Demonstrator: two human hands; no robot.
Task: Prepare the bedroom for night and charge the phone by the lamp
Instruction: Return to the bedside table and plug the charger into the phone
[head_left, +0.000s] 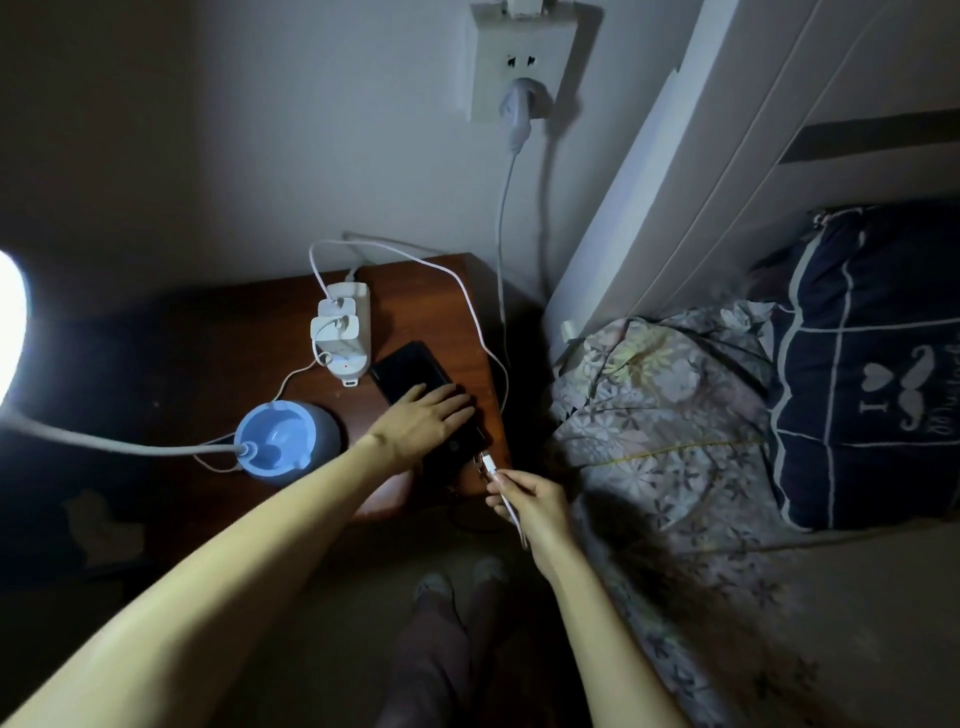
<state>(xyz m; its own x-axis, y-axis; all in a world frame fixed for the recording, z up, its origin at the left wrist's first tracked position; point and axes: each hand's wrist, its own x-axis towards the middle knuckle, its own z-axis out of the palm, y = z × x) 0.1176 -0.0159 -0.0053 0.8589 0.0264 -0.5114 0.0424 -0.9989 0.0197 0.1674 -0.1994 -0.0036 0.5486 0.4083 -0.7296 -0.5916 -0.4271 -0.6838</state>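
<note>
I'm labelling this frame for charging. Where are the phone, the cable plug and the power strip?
phone (402, 370): head view, on the bare dark screen above the left hand.
cable plug (489, 462): head view, on the white connector tip.
power strip (347, 338): head view, on its white body.

The counter (415, 291) is reddish-brown wood with a smooth, faintly satin finish. The phone (410, 371) has glossy black glass. The power strip (345, 332) and lamp base (288, 441) look like smooth plastic, possibly matt. The pillow (872, 364) and quilt (660, 405) are soft printed cloth.
</note>
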